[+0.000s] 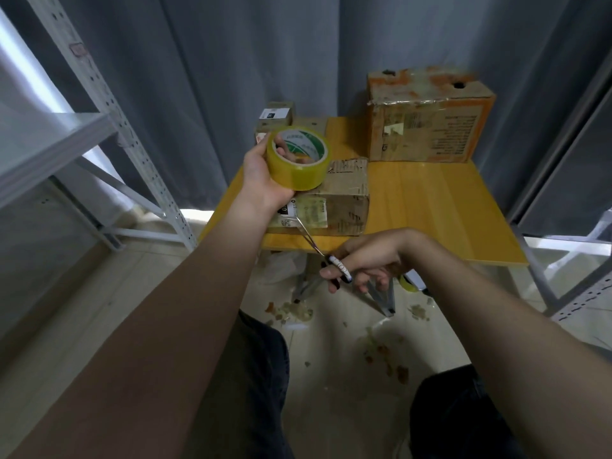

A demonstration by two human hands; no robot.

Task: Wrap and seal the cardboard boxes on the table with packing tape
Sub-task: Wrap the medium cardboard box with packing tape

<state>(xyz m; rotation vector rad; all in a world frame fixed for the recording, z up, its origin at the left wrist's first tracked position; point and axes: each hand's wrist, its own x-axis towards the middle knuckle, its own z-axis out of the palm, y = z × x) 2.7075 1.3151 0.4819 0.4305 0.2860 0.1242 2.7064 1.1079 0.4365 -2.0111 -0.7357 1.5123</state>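
My left hand (261, 173) grips a roll of yellowish packing tape (298, 167), fingers through its core, held above a medium cardboard box (344, 197) on the yellow table (430, 210). My right hand (367, 260) holds a pair of scissors (318, 246) by the handles at the table's front edge. The blades point up-left toward the box's front face, close under the roll. A large worn cardboard box (427, 117) stands at the back right. Two small boxes (278, 115) sit at the back left, partly hidden by the roll.
A white metal shelf rack (109, 127) stands to the left and another rack (563, 260) to the right. Grey curtains hang behind. Crumpled tape scraps (291, 311) litter the tiled floor between my knees, and the table's legs (384, 299) show below its edge.
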